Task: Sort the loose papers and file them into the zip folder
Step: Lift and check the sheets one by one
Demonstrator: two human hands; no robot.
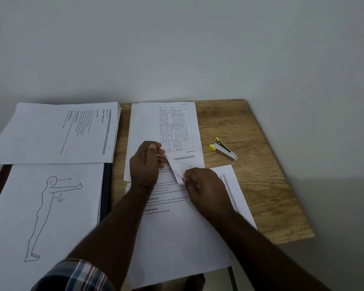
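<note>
Both arms reach forward over the wooden table (261, 185). The left hand (145, 162) is curled, and its fingers pinch the top edge of a small paper slip (182, 162). The right hand (206, 185) pinches the bottom corner of the same slip, which bends up between them. The slip sits above a printed sheet (177, 227) in the middle. A dark folder (106, 185) pokes out beside a drawing sheet (46, 206) on the left. A stapler (224, 149) lies well apart on the right.

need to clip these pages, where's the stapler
In the head view the stapler lies on the bare wood table, right of the table-printed sheet and beyond the right hand.
</note>
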